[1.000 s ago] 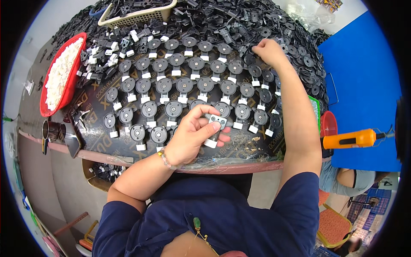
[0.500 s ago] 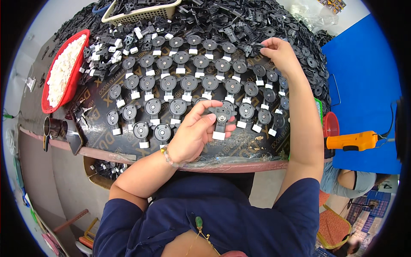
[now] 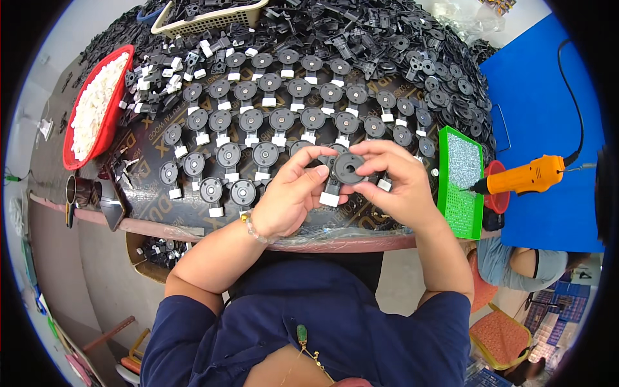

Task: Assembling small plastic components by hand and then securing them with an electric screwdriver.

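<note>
We note a dark counter (image 3: 161,222) bearing rows of black discs (image 3: 271,122), red tray (image 3: 97,106), green tray (image 3: 461,180).

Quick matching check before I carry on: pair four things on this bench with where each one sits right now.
Things:
1. red tray of white pieces
2. green tray
3. orange power screwdriver
4. black round disc

Places:
A. between the fingertips of both hands
B. far left of the bench
C. right edge of the bench, beside the right hand
D. off the bench, over the blue surface at right

Pairs: 1-B, 2-C, 3-D, 4-A. The left hand grips the disc too.
</note>
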Demonstrator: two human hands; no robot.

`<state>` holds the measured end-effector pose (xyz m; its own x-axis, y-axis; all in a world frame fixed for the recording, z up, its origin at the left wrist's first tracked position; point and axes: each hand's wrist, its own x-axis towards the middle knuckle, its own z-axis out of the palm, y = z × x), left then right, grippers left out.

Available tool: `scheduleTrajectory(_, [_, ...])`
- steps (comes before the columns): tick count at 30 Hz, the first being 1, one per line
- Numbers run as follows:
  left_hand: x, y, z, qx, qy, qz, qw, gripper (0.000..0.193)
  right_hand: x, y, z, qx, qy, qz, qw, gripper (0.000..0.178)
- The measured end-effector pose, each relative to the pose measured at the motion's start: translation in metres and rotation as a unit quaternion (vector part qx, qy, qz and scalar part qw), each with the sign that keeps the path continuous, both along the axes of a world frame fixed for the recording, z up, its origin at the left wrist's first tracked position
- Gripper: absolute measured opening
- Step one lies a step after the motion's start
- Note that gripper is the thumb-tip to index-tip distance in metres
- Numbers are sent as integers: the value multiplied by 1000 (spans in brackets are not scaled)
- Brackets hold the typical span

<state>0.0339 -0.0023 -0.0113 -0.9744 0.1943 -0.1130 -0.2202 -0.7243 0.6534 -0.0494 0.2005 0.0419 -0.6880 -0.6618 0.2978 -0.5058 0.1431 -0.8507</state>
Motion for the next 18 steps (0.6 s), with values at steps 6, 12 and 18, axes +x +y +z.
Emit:
scheduleTrajectory(6, [3, -1, 7, -10, -2, -76, 997, 31, -2, 10, -18, 7, 77, 38, 996, 24])
scheduleTrajectory(12, [1, 2, -9, -91, 19, -63, 994, 32, 5, 8, -15, 17, 94, 44, 994, 26])
scheduleTrajectory(18, [3, 4, 2, -39, 14, -55, 998, 32, 6, 6, -17, 8, 59, 33, 998, 29])
